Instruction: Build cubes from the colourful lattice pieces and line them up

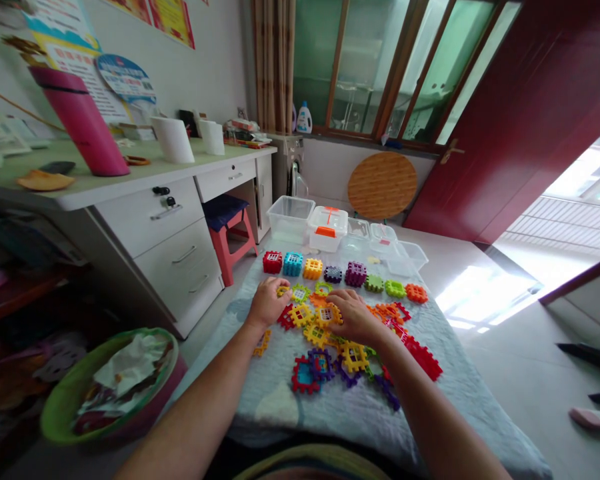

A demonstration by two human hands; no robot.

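Interlocking plastic pieces in several colours lie in a loose pile on a pale blue cloth. My left hand is closed at the left of the pile, its fingertips on a yellow piece. At the centre, my right hand has its fingers closed round the edge of a yellow-orange piece. Behind both hands stands a row of built blocks, among them a red block, a blue block and a purple block. Nearer me lie a red frame piece and a purple piece.
Clear plastic boxes and a lidded box with an orange latch stand at the cloth's far end. A white desk, a pink stool and a full green-rimmed basket are on the left. A red door is at right.
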